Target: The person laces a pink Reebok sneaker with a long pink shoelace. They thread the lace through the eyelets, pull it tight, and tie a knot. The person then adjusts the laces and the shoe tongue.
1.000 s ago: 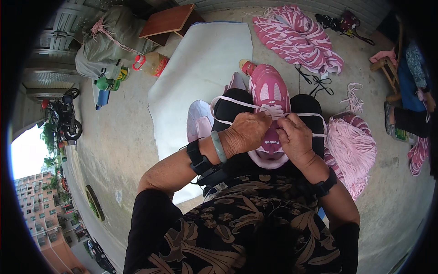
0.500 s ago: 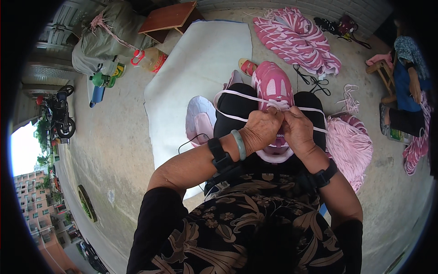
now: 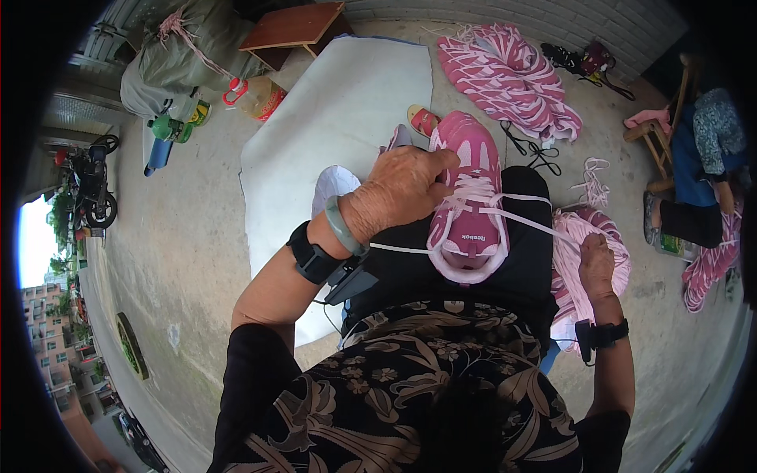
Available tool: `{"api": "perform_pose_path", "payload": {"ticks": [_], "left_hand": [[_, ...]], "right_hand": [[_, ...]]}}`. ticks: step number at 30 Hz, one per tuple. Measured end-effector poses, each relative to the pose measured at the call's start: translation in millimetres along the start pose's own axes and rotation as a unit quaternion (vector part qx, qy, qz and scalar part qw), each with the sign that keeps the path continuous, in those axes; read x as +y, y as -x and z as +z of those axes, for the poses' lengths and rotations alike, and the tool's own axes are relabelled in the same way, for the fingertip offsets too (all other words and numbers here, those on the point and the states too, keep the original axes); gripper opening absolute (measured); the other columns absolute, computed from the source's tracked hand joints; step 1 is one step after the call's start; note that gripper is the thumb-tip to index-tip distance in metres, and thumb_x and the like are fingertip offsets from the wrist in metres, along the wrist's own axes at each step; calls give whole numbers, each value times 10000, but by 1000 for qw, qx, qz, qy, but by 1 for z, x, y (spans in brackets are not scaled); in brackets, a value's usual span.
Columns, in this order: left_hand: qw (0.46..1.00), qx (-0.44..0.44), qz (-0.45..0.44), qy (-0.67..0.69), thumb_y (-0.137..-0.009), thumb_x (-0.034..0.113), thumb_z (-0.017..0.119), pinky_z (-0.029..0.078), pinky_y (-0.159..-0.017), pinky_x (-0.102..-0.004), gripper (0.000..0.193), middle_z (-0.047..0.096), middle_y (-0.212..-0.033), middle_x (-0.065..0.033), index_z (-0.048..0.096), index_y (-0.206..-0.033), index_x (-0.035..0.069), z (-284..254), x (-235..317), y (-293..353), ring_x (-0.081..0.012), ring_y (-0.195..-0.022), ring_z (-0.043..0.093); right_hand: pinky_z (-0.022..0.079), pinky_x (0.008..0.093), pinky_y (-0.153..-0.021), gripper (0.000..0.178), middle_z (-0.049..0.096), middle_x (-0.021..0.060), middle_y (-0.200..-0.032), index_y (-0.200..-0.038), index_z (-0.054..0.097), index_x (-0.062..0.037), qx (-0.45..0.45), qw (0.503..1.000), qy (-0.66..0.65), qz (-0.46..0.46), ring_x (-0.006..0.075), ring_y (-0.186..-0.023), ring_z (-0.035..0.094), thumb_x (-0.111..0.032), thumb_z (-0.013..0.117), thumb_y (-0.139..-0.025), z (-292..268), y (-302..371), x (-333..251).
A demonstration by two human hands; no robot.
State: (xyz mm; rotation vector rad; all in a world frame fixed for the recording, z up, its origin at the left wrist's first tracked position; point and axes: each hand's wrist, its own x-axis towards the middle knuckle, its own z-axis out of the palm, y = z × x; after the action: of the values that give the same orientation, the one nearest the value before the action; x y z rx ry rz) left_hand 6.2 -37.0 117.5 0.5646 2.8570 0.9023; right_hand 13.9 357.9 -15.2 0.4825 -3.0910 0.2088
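Note:
A pink running shoe (image 3: 477, 229) rests across my black-clad thighs, its toe pointing away from me. Pale pink shoelaces (image 3: 475, 189) cross its tongue through the eyelets. My left hand (image 3: 402, 185) is closed at the shoe's left side, fingertips against the upper beside the laces; what they pinch is hidden. Out to the right, my right hand (image 3: 597, 266) grips a lace end, and that lace stretches from the eyelets toward it. Another lace strand comes out left of the heel, below my left wrist.
A heap of pale pink laces (image 3: 579, 276) lies right of my knees. Beyond are a pink-and-white bundle (image 3: 509, 79), a white sheet (image 3: 315, 134) and a red sandal (image 3: 423, 120). Bottles (image 3: 256, 98) and a wooden box (image 3: 292, 27) stand far left. Another person (image 3: 702, 213) sits at right.
My hands have parted from the middle of the laces. The right moved out to the right, drawing a lace along; the left shifted to the shoe's left side.

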Motion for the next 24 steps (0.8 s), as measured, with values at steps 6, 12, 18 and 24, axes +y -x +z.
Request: {"api": "perform_pose_path", "payload": {"ticks": [6,12,18,24], "left_hand": [[986,-49,-40,155,-766,44,675,371,-488,-241,317,500,-533,-10,567,-1062,18,-18,22,-7,-77,-485,430],[988,-27,-28,148,-777,24,657,361,-502,-211,283,476,-550,16,565,-1045,14,-13,34,-11,-50,-519,412],[961,-33,-102,253,-768,-24,623,367,-552,-192,287,482,-587,39,558,-1046,11,-6,27,-15,-43,-556,423],[970,-7,-108,218,-776,-14,625,426,-615,-209,262,521,-651,13,555,-1027,15,27,7,-16,-59,-630,501]], "right_hand": [[401,423,-684,187,564,126,-854,-922,561,-62,54,986,-128,-94,327,-800,548,-80,565,-736,-21,-28,-62],[366,379,-726,110,559,62,-809,-846,585,-70,52,942,-281,-175,268,-741,540,-173,579,-810,-29,-70,-141],[349,377,-689,140,511,82,-721,-753,523,-72,72,916,-353,-179,281,-699,515,-188,562,-822,-16,-61,-128],[335,408,-736,147,522,129,-777,-781,515,-59,42,980,-135,-140,299,-769,493,-192,507,-842,-2,-21,-41]]}}
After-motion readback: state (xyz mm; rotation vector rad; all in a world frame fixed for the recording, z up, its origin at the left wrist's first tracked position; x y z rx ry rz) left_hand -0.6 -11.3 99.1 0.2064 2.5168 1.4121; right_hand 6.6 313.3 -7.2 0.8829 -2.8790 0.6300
